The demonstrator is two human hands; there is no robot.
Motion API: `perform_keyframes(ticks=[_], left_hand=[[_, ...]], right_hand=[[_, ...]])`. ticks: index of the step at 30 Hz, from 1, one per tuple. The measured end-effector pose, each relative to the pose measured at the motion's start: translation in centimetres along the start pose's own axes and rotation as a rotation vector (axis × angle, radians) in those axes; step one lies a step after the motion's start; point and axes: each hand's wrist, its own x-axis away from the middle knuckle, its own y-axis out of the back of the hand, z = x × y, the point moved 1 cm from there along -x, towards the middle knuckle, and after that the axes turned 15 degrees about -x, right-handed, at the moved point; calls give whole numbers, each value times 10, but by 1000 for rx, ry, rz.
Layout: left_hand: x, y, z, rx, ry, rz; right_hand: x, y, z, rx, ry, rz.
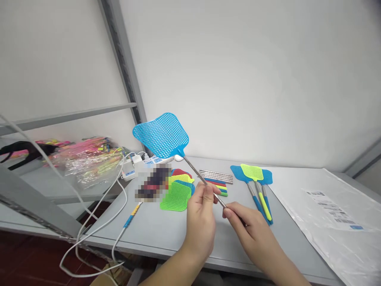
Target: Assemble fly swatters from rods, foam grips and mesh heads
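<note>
My left hand is closed around the metal rod of a blue fly swatter, its perforated head tilted up to the left. Lower on the same rod, my right hand pinches the end. No coloured grip shows on this rod. Beneath them on the table lie loose swatter heads, a green one on top of yellow, blue and red ones. Behind my left hand are several metal rods in a row and a row of coloured handle grips. Three whole fly swatters lie overlapped to the right.
A white plastic bag with a label covers the right of the grey table. At the left are a power strip, looping white cables and bagged colourful items. A grey metal post stands behind. One tabletop patch is pixelated.
</note>
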Motion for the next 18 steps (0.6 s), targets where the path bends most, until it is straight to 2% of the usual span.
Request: perform_keyframes(ticks=[6,12,15,18], left_hand=[[-21,25,-27,189,-94,-132],[-42,48,-45,294,-118,-249],[-44,45,-43,316,-109,-269],[-34,30,-30,310,-72,-287]], right_hand=[[2,-8,7,38,-18,49],[16,1,-4,89,-29,96],[20,5,-6,88,-52,82],[16,4,-5,55,-74,60]])
